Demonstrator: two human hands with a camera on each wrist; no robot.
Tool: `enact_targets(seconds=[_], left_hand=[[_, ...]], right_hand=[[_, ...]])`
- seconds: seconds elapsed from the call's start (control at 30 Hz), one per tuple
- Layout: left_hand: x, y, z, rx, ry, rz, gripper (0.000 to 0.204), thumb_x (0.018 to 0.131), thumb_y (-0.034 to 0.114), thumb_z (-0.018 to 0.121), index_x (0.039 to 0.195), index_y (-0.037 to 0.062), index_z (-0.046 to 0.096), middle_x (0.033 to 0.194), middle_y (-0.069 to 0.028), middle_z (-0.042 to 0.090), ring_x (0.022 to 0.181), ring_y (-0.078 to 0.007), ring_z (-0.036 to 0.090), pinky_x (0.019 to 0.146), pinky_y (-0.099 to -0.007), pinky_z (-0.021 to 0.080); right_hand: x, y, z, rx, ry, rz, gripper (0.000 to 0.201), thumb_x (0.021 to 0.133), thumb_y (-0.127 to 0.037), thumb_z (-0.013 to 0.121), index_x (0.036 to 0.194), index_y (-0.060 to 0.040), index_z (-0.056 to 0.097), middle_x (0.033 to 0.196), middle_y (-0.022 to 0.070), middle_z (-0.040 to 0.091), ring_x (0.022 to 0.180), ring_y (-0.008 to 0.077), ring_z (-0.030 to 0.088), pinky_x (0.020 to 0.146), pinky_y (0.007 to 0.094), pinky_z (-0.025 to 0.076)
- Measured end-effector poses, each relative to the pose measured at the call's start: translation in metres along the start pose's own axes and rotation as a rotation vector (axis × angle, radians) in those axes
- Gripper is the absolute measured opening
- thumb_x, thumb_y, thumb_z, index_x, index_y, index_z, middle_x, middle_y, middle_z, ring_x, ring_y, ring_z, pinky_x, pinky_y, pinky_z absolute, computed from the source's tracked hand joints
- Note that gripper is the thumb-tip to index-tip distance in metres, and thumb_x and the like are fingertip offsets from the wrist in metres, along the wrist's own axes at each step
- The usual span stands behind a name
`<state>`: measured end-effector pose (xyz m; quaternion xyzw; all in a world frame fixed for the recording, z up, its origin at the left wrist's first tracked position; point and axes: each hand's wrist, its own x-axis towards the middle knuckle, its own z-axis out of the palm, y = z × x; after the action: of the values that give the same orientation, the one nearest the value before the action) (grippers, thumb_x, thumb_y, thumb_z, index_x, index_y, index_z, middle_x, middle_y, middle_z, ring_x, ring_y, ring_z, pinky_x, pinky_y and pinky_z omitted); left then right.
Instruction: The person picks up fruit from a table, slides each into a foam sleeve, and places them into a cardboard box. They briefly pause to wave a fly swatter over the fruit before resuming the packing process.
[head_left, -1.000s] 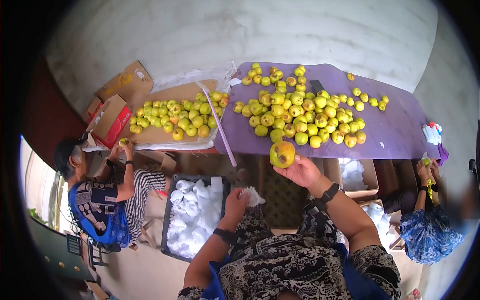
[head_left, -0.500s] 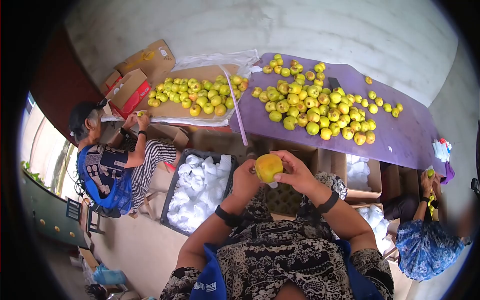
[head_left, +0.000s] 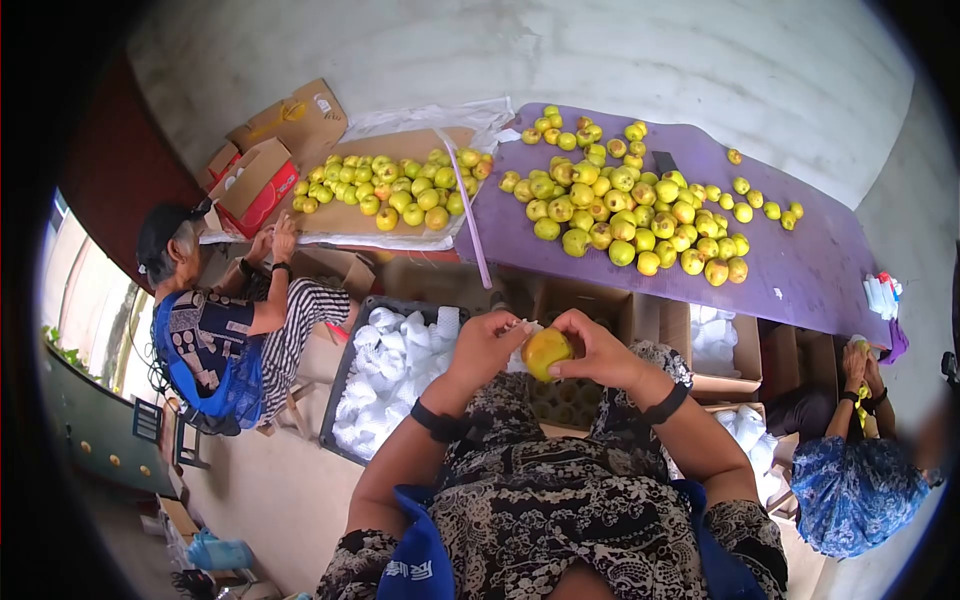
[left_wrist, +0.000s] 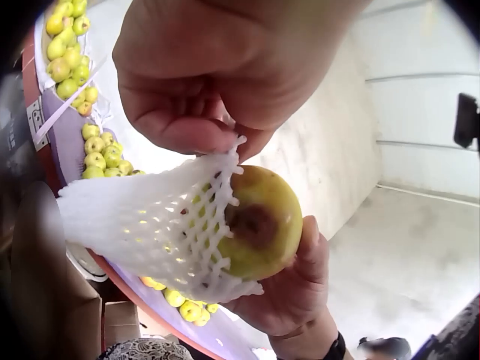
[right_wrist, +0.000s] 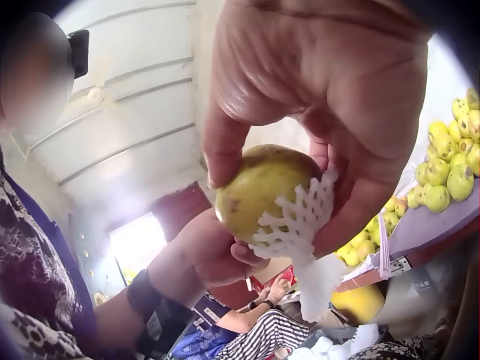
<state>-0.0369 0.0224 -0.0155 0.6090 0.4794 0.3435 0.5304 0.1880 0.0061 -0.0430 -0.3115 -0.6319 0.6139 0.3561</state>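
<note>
A yellow-green apple (head_left: pixel 547 356) with a brown patch is held up in front of the body by my right hand (head_left: pixel 608 355). In the right wrist view, the thumb and fingers of that hand grip the apple (right_wrist: pixel 259 195) from both sides. A white foam net sleeve (left_wrist: pixel 135 214) covers part of the apple in the left wrist view, its open rim lying across the fruit beside the brown patch. My left hand (head_left: pixel 482 350) pinches that rim between thumb and finger, as the left wrist view shows. The sleeve's narrow tail hangs off the apple's other side.
Many apples lie on a purple-covered table (head_left: pixel 800 260) ahead, more on cardboard at left. A black crate (head_left: pixel 335 400) of foam nets stands left of my legs. A person (head_left: pixel 215 320) sits at left, another (head_left: pixel 860 480) at right. Cardboard boxes (head_left: pixel 725 380) stand below the table.
The apple has come down from the table's edge to my left hand, which held the foam net. The net now goes partly over the apple, and both hands have met around it.
</note>
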Motion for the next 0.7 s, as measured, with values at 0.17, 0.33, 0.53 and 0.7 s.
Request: enact_targets(seconds=[0.17, 0.33, 0.53, 0.7], left_hand=[[0.009, -0.006, 0.000, 0.264, 0.072, 0.238, 0.016, 0.088, 0.019, 0.068, 0.083, 0.0036, 0.066, 0.067, 0.0014, 0.057, 0.058, -0.0044, 0.050, 0.053, -0.0214, 0.040], [-0.002, -0.008, 0.004, 0.181, 0.110, 0.304, 0.014, 0.089, 0.016, 0.068, 0.095, 0.0052, 0.061, 0.075, 0.0046, 0.055, 0.066, -0.0012, 0.048, 0.058, -0.0184, 0.040], [-0.006, -0.042, 0.018, -0.078, 0.131, 0.285, 0.021, 0.092, 0.013, 0.064, 0.107, 0.0051, 0.052, 0.086, 0.0026, 0.056, 0.076, -0.0046, 0.051, 0.070, -0.0213, 0.044], [-0.006, -0.044, 0.017, -0.334, -0.001, 0.237, 0.012, 0.093, 0.009, 0.061, 0.102, 0.0043, 0.054, 0.092, 0.0003, 0.060, 0.083, -0.0074, 0.056, 0.074, -0.0243, 0.047]], right_hand=[[0.000, -0.012, 0.013, -0.084, 0.114, 0.021, 0.063, 0.076, -0.007, 0.076, 0.130, -0.0046, 0.043, 0.119, 0.0070, 0.050, 0.108, 0.0145, 0.052, 0.094, 0.0288, 0.044], [0.005, 0.008, 0.009, -0.203, 0.243, -0.106, 0.067, 0.074, -0.006, 0.077, 0.130, -0.0049, 0.041, 0.117, 0.0056, 0.051, 0.110, 0.0151, 0.051, 0.097, 0.0311, 0.042], [0.007, -0.001, 0.009, -0.134, 0.303, -0.114, 0.065, 0.070, -0.016, 0.083, 0.121, -0.0056, 0.045, 0.115, 0.0054, 0.054, 0.111, 0.0154, 0.050, 0.099, 0.0314, 0.039], [0.006, 0.000, 0.004, -0.101, 0.203, -0.126, 0.062, 0.072, -0.005, 0.078, 0.122, -0.0074, 0.042, 0.116, 0.0024, 0.048, 0.111, 0.0130, 0.047, 0.097, 0.0296, 0.040]])
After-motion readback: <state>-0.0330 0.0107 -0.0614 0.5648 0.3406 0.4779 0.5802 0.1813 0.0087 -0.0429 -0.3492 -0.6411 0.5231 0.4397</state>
